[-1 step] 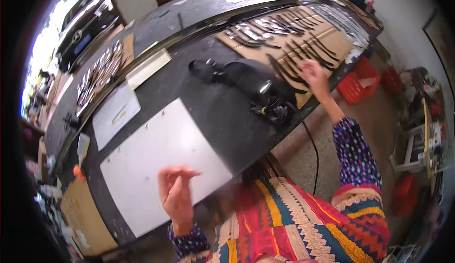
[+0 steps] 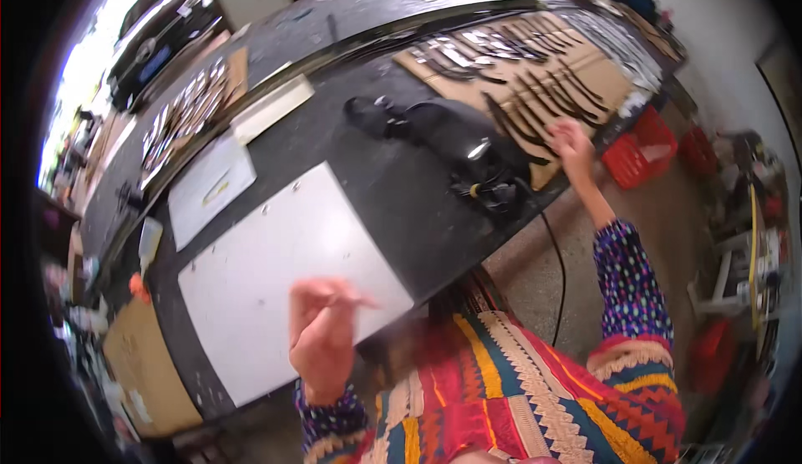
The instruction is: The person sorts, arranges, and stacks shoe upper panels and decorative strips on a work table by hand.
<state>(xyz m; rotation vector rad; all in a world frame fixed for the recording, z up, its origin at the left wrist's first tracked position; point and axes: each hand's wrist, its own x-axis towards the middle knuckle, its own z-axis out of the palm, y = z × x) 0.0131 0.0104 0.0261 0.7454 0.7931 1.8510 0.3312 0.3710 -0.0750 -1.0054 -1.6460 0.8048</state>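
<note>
Both hands have shifted slightly rightward since the earlier frame, toward 4 o'clock, and the whole view has slid a little. At 2 o'clock, the right hand (image 2: 573,148), fingers loosely bent, is at the lower edge of a cardboard sheet (image 2: 611,73), just beside dark curved strips (image 2: 499,115) laid out in a row; whether it touches or grips one cannot be told. At 7 o'clock, the blurred left hand (image 2: 326,330) is curled above a white board (image 2: 246,330), thumb and fingers close together; whether it pinches anything cannot be told. A black corded object (image 2: 464,142) lies at 1 o'clock.
</note>
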